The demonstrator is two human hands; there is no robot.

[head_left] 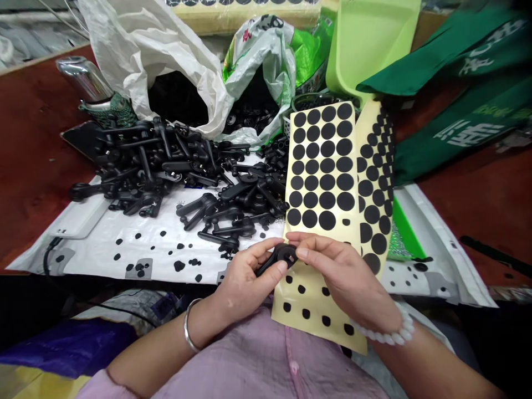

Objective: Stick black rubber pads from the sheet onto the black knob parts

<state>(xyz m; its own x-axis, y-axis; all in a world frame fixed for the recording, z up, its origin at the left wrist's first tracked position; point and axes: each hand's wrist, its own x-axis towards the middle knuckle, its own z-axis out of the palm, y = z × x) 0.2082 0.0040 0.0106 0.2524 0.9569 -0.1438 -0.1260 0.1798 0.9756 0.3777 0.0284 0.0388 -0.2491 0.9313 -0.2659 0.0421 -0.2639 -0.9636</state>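
Note:
Both my hands are over my lap, holding a black plastic lever-shaped part (280, 257) by its round end. My left hand (248, 280) grips its arm, and the fingertips of my right hand (336, 269) press on the round end. Just behind and under my hands lies a tan backing sheet (320, 166) with rows of large black adhesive dots, and smaller dots lie on its lower part. A second, curled dotted sheet (375, 183) lies to its right. Left of the sheets is a heap of similar black parts (166, 166).
The heap rests on a white plastic sheet (124, 249) scattered with black bits, on a red-brown table (37, 138). Behind are a white sack (166, 61) holding black parts, a lime-green plastic scoop (366, 44), and green printed fabric (453, 111). A white device (78, 216) has a black cable.

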